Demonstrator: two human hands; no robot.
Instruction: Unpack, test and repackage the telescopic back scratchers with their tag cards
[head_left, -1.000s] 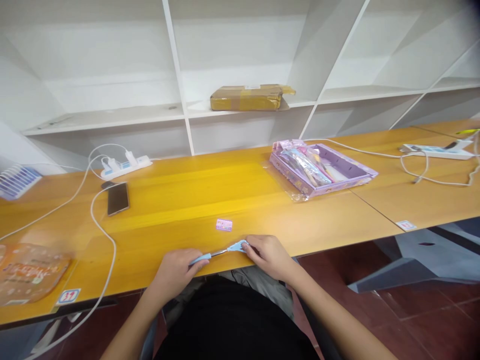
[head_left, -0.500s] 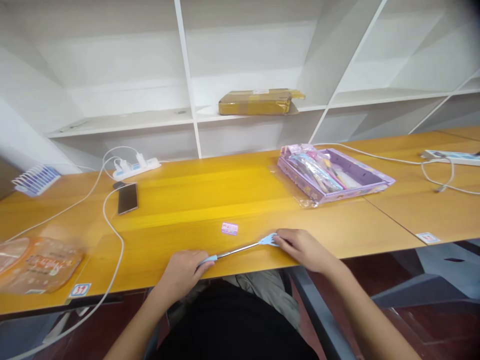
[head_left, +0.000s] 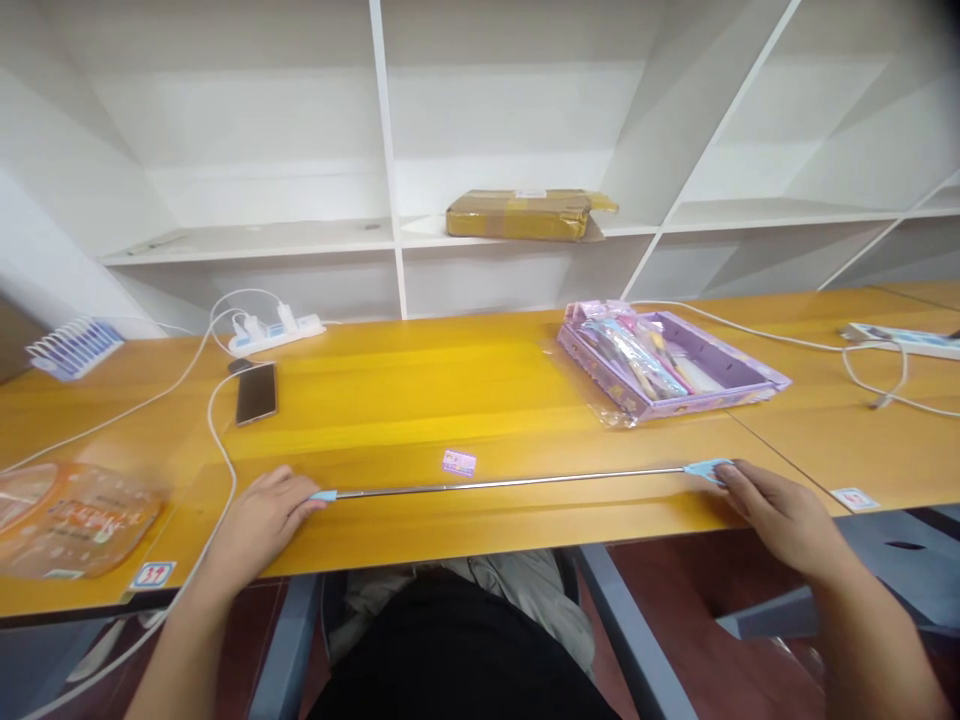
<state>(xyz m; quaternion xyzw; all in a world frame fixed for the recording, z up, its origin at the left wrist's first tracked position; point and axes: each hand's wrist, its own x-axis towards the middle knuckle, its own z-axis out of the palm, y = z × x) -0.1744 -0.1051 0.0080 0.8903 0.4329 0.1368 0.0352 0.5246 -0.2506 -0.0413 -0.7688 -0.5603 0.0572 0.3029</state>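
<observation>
A thin metal telescopic rod (head_left: pixel 510 485) with pale blue ends lies stretched out across the front of the yellow wooden table (head_left: pixel 420 390). My left hand (head_left: pixel 259 515) is closed on the rod's blue handle end at the left. My right hand (head_left: pixel 780 510) pinches the blue tip at the right. A small purple and pink eraser (head_left: pixel 459 462) lies on the table just behind the rod's middle.
A purple stationery box (head_left: pixel 667 362) in clear wrap sits at the back right. A phone (head_left: pixel 256 393) on a white cable (head_left: pixel 217 430) and a power strip (head_left: pixel 276 333) lie at the back left. An orange packet (head_left: pixel 71 520) rests at the far left. A cardboard parcel (head_left: pixel 525 213) is on the shelf.
My hands have moved far apart, the left going left and the right going right, and the rod between them has stretched from short to very long.
</observation>
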